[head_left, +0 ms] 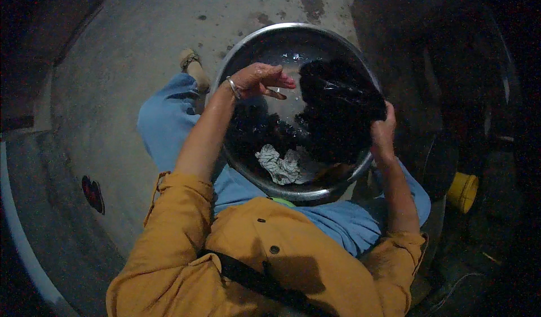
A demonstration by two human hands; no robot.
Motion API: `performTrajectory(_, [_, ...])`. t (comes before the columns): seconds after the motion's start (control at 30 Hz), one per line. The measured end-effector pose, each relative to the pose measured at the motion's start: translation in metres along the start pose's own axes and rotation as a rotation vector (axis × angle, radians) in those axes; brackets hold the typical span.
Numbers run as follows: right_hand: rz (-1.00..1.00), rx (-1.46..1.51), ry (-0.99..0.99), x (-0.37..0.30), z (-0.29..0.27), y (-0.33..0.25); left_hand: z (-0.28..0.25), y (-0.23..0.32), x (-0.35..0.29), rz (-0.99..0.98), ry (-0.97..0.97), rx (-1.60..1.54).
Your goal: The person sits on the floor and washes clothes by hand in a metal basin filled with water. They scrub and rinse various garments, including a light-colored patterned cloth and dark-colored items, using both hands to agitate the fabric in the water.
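Note:
A wide metal basin (259,34) holds water and wet laundry. My left hand (262,80) hangs over its left half, wet, with fingers apart and nothing in them; a bangle circles the wrist. At the right rim, my right hand (384,128) grips the edge of a black cloth (338,111). That dark, wet cloth spreads across the basin's right side; its exact garment kind cannot be made out. Near the basin's close edge lies a crumpled white cloth with dark lines (279,165), partly in the water.
The basin sits between my knees, in blue trousers (169,120). Damp spots mark the concrete floor (141,52) beyond it. A yellow container (463,192) stands at the right, and a dark reddish object (93,194) lies on the left. Deep shadow covers the right side.

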State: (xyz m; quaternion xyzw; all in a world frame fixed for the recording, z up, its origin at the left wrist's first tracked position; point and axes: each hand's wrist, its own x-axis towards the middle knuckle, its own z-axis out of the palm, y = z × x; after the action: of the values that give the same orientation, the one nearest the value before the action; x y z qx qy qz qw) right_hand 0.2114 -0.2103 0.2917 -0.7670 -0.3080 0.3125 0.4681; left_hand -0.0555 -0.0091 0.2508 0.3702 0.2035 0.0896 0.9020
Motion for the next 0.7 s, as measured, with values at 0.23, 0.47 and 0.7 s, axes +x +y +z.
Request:
performTrajectory(0.23, [0.361,-0.376,-0.274,-0.011,-0.005,0.182,-0.071,-0.129,0.055,-0.307,0.198,1.414])
performTrajectory(0.47, [-0.055,-1.265,-0.588,-0.030,0.037,0.085,-0.037,-0.193,0.040,-0.524,0.057,1.535])
performTrajectory(0.7, [0.294,-0.910,-0.839,-0.029,0.061,0.124,0.000,-0.146,0.037,-0.795,0.012,1.675])
